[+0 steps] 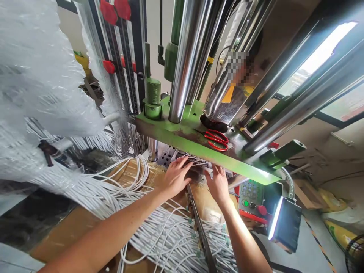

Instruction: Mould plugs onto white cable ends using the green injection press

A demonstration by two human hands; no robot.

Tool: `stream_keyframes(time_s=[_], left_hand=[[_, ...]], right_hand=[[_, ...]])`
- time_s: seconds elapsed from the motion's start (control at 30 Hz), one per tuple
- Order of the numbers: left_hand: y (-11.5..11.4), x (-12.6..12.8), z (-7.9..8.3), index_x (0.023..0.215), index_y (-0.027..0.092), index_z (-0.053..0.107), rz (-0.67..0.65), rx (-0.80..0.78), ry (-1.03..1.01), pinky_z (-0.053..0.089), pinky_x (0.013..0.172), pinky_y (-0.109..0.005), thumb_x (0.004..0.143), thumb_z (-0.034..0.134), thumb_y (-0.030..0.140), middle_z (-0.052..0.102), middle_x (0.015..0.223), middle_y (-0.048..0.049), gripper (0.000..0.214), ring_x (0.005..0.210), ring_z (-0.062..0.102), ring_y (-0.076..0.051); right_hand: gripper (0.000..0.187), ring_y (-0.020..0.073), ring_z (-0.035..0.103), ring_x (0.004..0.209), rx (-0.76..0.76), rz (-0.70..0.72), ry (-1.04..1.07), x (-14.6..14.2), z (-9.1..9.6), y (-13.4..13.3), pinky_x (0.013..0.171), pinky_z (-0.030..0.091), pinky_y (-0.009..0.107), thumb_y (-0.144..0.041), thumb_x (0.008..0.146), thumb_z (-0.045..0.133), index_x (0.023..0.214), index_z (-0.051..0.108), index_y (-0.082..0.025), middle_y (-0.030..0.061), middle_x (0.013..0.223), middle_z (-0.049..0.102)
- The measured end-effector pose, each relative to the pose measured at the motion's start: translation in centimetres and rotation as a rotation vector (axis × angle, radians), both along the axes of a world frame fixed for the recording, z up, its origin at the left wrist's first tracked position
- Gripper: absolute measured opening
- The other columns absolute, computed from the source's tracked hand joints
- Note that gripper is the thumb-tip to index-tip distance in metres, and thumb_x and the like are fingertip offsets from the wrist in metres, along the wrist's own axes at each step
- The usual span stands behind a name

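Note:
My left hand (174, 177) reaches in under the green steel plate (182, 134) of a press, its spread fingers lying on a thin bunch of white cables (193, 161). My right hand (217, 185) sits just beside it, with its fingertips hidden beneath the plate's front edge. Whether either hand grips the cables is hard to tell. More white cables (167, 242) spread in loose loops under my forearms, over a brown cardboard sheet (68, 231). A perforated metal mould plate (166, 155) shows left of my hands.
Red-handled scissors (217, 140) lie on the green plate between chrome columns (184, 60). A push-button control panel (250, 199) and a black work lamp (286, 223) stand at right. Plastic-wrapped white cable bundles (36, 83) hang at left. A person (237, 87) stands behind the columns.

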State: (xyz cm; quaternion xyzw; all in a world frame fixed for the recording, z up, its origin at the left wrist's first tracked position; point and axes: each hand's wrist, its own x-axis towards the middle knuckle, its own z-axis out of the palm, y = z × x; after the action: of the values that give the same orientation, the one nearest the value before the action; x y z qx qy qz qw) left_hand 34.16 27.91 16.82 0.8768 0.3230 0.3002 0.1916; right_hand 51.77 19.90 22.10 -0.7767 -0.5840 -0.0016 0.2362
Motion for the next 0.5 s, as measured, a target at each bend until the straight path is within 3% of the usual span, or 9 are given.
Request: stream_keyframes(time_s=[0.07,0.13,0.23,0.3,0.37,0.5], left_hand=[[1.0,-0.2,-1.0,0.136,0.018,0.047,0.089,0.023,0.000,0.030,0.112,-0.050,0.078,0.066,0.014,0.041,0.146,-0.0153,0.062,0.135,0.037,-0.034],[1.7,-0.5,-1.9,0.140,0.017,0.042,0.073,-0.040,-0.032,0.032,0.112,-0.046,0.079,0.059,0.010,0.039,0.147,-0.0152,0.063,0.136,0.036,-0.032],[2.0,-0.8,-2.6,0.142,0.016,0.040,0.064,-0.203,-0.160,0.036,0.110,-0.043,0.080,0.054,0.008,0.044,0.142,-0.0153,0.064,0.132,0.042,-0.029],[1.9,-0.8,-2.7,0.138,0.017,0.046,0.078,-0.280,-0.219,0.041,0.104,-0.042,0.079,0.056,0.011,0.052,0.130,-0.0149,0.060,0.120,0.052,-0.029],[1.8,-0.7,-2.5,0.132,0.017,0.053,0.095,-0.328,-0.248,0.044,0.099,-0.042,0.078,0.059,0.013,0.059,0.116,-0.0133,0.054,0.107,0.059,-0.028],[1.6,-0.5,-2.0,0.125,0.017,0.059,0.147,-0.485,-0.344,0.047,0.092,-0.039,0.073,0.066,0.015,0.065,0.102,-0.0099,0.052,0.091,0.063,-0.024]], right_hand=[[0.035,0.0323,0.051,0.117,0.034,0.015,0.010,0.5,-0.6,5.1,0.101,0.034,0.046,-0.032,0.091,0.048,0.117,0.062,-0.013,0.0169,0.113,0.066],[0.031,0.0306,0.053,0.113,0.048,0.052,0.030,0.2,-1.0,8.5,0.098,0.036,0.045,-0.031,0.091,0.049,0.112,0.064,-0.015,0.0144,0.105,0.069],[0.025,0.0272,0.056,0.106,0.062,0.098,0.061,-0.9,-1.3,9.2,0.094,0.038,0.041,-0.030,0.092,0.048,0.103,0.065,-0.016,0.0126,0.099,0.071],[0.022,0.0240,0.059,0.098,0.060,0.124,0.080,-1.8,-1.2,6.9,0.091,0.040,0.038,-0.030,0.092,0.047,0.095,0.065,-0.018,0.0097,0.094,0.071],[0.021,0.0217,0.060,0.088,0.049,0.133,0.095,-2.2,-1.0,2.8,0.085,0.043,0.035,-0.033,0.092,0.048,0.087,0.063,-0.020,0.0064,0.087,0.070],[0.027,0.0222,0.060,0.076,0.021,0.036,0.146,-0.6,-1.5,-9.6,0.069,0.047,0.033,-0.044,0.092,0.048,0.081,0.061,-0.022,0.0061,0.079,0.066]])
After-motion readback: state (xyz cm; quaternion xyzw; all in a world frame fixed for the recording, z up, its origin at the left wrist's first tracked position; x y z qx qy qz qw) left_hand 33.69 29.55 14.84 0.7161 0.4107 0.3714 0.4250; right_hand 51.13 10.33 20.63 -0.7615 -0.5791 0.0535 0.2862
